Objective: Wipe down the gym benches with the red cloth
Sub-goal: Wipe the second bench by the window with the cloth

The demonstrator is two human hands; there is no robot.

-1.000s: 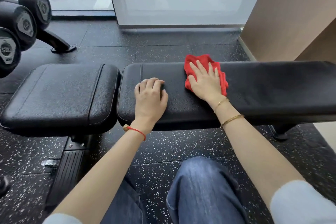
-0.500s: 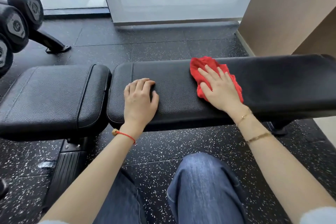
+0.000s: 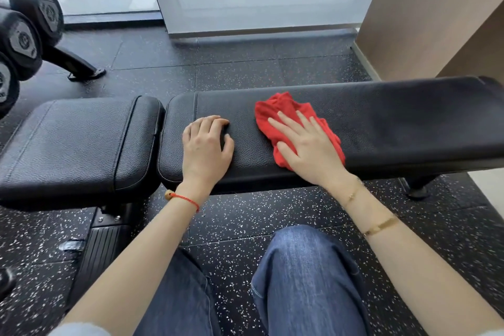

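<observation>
The long bench pad (image 3: 381, 123), black grained leather with rounded corners, ran left to right. On it lay one crumpled red cloth (image 3: 275, 114), pressed flat under the right hand (image 3: 308, 144), fingers straight and spread. The left hand (image 3: 206, 146) rested beside it, fingers curled, holding nothing. A second, shorter pad (image 3: 76, 142) sat just left.

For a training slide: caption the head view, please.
Right hand presses a red cloth flat on the long bench pad; left hand rests beside it.

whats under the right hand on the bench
The right hand lies flat, fingers straight, on the red cloth, which rests on the long black bench pad. The cloth shows all around the fingers; the part beneath the palm, and the pad under it, is covered.
</observation>
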